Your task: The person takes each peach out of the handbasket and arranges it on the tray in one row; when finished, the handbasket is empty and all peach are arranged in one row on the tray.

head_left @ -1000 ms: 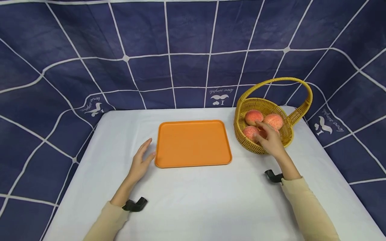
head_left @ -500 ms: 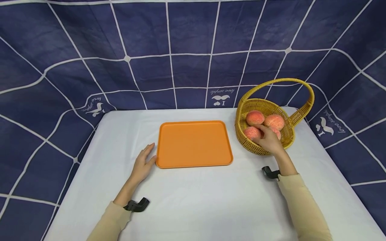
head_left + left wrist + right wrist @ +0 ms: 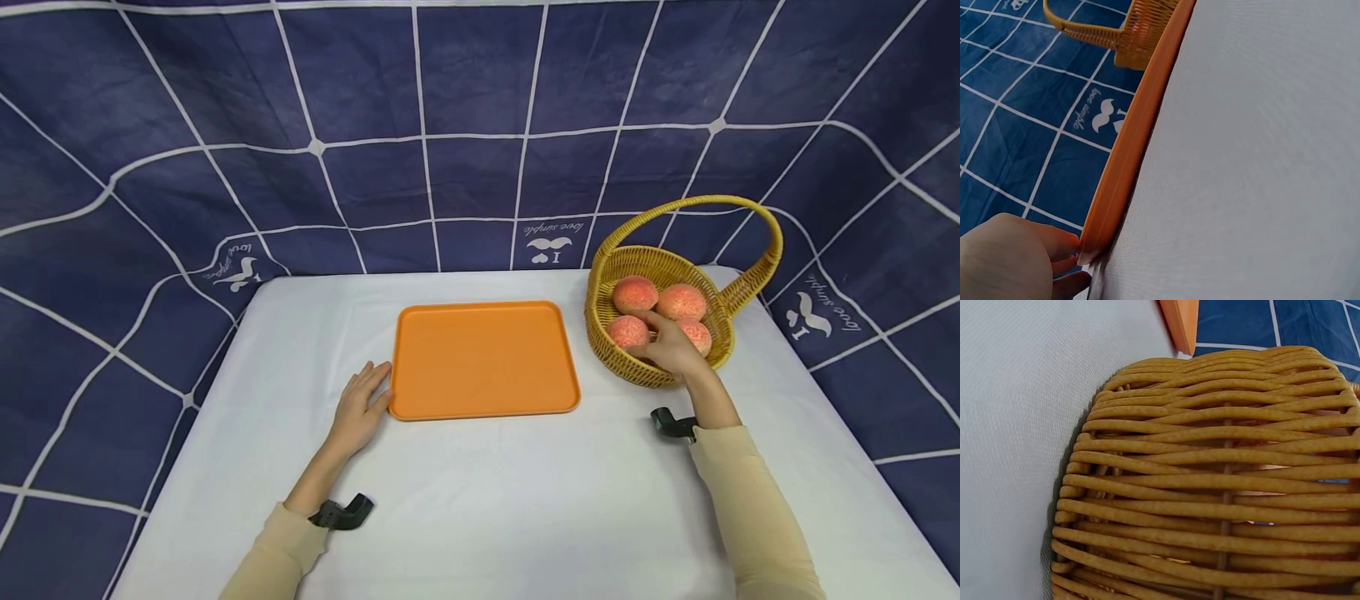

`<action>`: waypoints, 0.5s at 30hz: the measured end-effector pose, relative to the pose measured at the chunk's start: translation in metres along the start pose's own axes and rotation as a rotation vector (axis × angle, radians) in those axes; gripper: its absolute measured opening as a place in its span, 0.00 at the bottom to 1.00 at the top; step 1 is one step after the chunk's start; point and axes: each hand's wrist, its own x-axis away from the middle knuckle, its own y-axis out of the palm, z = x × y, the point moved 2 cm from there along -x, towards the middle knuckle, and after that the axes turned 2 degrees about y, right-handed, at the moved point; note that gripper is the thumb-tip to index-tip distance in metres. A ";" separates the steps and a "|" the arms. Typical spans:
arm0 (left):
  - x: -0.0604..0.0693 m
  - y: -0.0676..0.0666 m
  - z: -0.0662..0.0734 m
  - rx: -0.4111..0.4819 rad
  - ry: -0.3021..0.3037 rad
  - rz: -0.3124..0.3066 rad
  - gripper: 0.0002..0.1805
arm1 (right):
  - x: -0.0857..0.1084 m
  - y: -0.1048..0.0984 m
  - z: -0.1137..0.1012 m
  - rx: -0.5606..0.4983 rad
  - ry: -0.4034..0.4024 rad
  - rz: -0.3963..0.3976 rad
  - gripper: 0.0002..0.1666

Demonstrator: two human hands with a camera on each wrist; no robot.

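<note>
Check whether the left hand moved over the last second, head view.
Yes: against the orange tray, the left hand has shifted right and slightly down the picture, its fingertips now at the tray's left edge.

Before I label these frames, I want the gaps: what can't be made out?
Head view: anything beneath the right hand, which covers it.
Head view: sleeves, cut off by the bottom edge.
Right wrist view: fruit, mostly behind the basket wall.
Left wrist view: floor of the tray, behind its side.
</note>
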 end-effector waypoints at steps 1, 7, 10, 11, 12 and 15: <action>0.000 0.000 0.000 -0.004 0.002 0.001 0.28 | -0.001 0.000 0.001 -0.012 0.001 -0.001 0.46; 0.001 0.000 0.000 -0.015 0.013 0.004 0.27 | -0.001 -0.001 0.003 -0.061 0.024 -0.007 0.47; 0.001 0.000 0.000 -0.012 0.021 0.004 0.27 | -0.001 -0.001 0.003 -0.074 0.042 -0.004 0.48; 0.001 0.000 0.000 -0.013 0.023 0.005 0.27 | -0.001 -0.001 0.003 -0.073 0.046 -0.001 0.48; 0.001 0.000 0.000 -0.015 0.026 0.006 0.27 | -0.001 -0.001 0.003 -0.076 0.050 0.002 0.48; 0.001 0.001 0.000 -0.020 0.032 0.009 0.27 | 0.000 -0.002 0.004 -0.075 0.057 0.017 0.49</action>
